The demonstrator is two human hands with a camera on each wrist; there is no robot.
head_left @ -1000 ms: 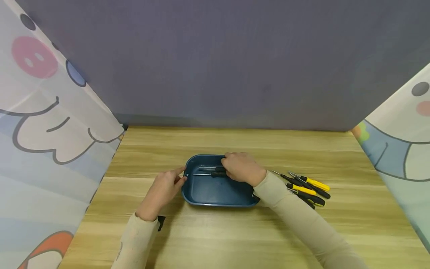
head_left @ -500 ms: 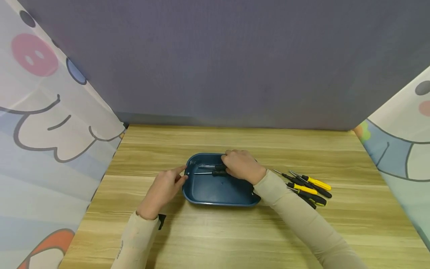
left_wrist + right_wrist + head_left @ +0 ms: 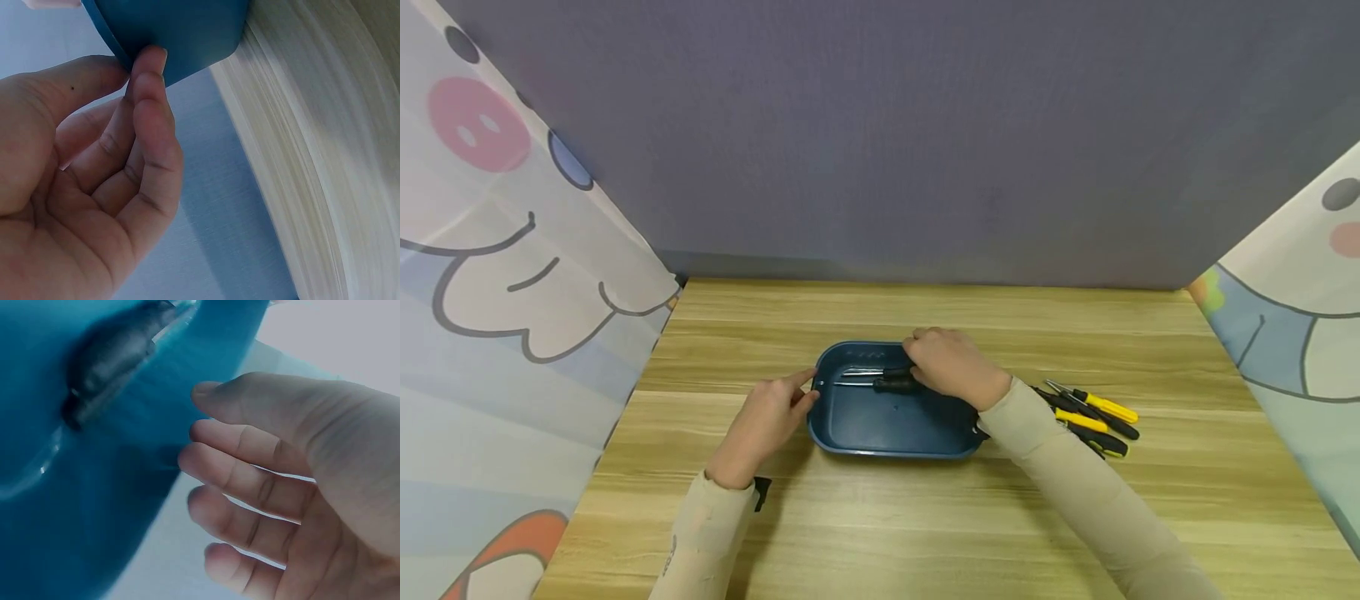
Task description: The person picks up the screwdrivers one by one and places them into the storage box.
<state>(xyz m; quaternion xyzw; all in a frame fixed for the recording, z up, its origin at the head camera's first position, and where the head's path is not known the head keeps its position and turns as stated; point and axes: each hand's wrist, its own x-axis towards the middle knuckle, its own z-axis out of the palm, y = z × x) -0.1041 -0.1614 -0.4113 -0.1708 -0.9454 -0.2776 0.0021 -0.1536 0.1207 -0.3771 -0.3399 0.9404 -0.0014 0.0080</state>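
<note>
A dark blue tray (image 3: 880, 427) stands on the table. My left hand (image 3: 762, 427) pinches its left rim between thumb and fingers; in the left wrist view the tray wall (image 3: 194, 31) shows at the fingertips. Inside the tray lie two dark-handled screwdrivers (image 3: 892, 385), side by side along the back, shafts to the left. My right hand (image 3: 953, 368) is over the tray's back right part and hides that corner. In the right wrist view its thumb and fingers are apart with nothing between them, beside a dark screwdriver handle (image 3: 112, 356).
To the right of the tray, a loose pile of several screwdrivers (image 3: 1088, 417) with yellow and black handles lies on the wooden table (image 3: 865, 525), partly behind the right sleeve. A grey wall (image 3: 887, 150) rises behind the table; cartoon-printed curtains (image 3: 512, 275) hang at both sides.
My right hand has moved a little to the right, off the screwdriver handles, so more of them shows. The left hand has stayed at the tray's rim.
</note>
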